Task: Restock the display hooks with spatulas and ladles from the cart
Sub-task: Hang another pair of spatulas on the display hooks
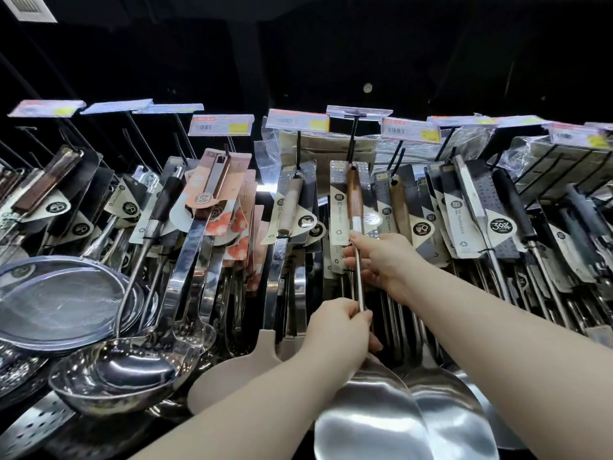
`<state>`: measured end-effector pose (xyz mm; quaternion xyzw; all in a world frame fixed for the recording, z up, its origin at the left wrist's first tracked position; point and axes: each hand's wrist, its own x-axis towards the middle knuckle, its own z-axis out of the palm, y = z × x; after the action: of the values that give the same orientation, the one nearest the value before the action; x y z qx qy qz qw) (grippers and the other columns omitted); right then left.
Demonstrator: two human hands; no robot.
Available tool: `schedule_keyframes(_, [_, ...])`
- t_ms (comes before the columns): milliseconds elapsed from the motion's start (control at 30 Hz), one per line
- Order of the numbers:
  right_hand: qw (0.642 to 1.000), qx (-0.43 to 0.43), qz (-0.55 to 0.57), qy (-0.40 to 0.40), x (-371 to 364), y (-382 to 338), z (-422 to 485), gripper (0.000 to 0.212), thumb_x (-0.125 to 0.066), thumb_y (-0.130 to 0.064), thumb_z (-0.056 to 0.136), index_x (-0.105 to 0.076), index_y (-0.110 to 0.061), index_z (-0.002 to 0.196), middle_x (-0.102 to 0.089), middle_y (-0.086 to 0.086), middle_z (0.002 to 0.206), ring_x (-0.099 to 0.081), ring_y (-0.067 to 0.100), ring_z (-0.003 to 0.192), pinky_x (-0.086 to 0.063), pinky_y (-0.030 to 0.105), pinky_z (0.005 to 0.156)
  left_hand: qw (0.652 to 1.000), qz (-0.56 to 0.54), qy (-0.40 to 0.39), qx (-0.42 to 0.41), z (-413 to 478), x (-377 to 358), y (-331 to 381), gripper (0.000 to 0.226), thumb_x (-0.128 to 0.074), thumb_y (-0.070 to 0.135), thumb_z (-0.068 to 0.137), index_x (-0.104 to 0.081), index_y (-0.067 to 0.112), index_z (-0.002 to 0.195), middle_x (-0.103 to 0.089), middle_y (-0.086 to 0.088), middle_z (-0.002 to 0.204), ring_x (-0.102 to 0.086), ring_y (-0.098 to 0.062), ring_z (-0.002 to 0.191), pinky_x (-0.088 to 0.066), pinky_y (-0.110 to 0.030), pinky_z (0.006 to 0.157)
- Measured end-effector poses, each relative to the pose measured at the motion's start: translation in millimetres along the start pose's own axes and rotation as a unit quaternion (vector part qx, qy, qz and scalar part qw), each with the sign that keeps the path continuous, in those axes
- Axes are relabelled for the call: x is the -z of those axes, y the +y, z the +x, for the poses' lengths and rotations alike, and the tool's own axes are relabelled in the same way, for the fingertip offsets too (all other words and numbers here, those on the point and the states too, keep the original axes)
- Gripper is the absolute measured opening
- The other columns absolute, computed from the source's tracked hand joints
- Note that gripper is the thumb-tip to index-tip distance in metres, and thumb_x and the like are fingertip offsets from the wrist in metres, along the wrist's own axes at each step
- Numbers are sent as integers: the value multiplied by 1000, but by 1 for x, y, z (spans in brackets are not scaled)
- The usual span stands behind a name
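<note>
A steel spatula [370, 416] with a brown wooden handle and a card label hangs in front of me, its handle top at a black display hook [351, 141]. My left hand [341, 330] grips the thin steel shaft low down, just above the broad blade. My right hand [378, 260] pinches the same shaft higher up, right under the wooden handle. More carded spatulas hang behind it on the same hook.
Rows of hooks with price tags [298, 120] carry packed spatulas and ladles to the left and right. Steel ladles [122, 376] and mesh strainers [63, 300] crowd the lower left. A beige silicone spatula [232, 370] hangs beside my left forearm.
</note>
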<state>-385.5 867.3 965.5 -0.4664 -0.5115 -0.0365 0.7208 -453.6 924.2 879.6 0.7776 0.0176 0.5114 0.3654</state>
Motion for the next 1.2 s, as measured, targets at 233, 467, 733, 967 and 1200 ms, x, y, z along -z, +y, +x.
schedule_keyframes(233, [992,50,-100,64,1,21,9,56,-57,-14,91,-27,-15,139,-66,16,97,-62,15,55,-44,18,41,988,144,-11,46,19,-11,-25,19,-56,1,78,-63,10,93,-66,-15,93,-65,-32,92,-50,-31,75])
schedule_keyframes(467, [934,54,-354,3,2,51,-5,22,-51,-19,89,-53,-13,110,-69,12,103,-68,30,84,-58,43,76,988,134,-43,62,29,-17,-28,36,-60,-6,76,-61,2,111,-67,-20,107,-64,-31,98,-49,-30,73])
schedule_keyframes(733, [947,31,-321,-5,1,54,-8,22,-52,-19,92,-49,-12,72,-63,4,60,-60,23,53,-55,31,53,987,141,6,78,26,-21,-30,34,-49,4,87,-58,3,120,-64,-16,121,-59,-33,112,-49,-35,90])
schedule_keyframes(967, [920,39,-388,48,3,65,-1,22,-60,-30,88,-56,-14,73,-56,-1,65,-53,17,63,-32,25,48,961,253,66,92,14,-17,-7,46,-44,9,88,-36,5,132,-38,-16,140,-44,-35,126,-41,-40,103])
schedule_keyframes(1200, [919,3,-393,-15,0,65,-4,35,-44,-27,97,-44,-12,66,-64,12,91,-61,27,82,-37,23,59,945,319,77,-3,12,-2,-1,52,-49,14,87,-36,17,137,-39,-9,142,-43,-31,128,-39,-44,105])
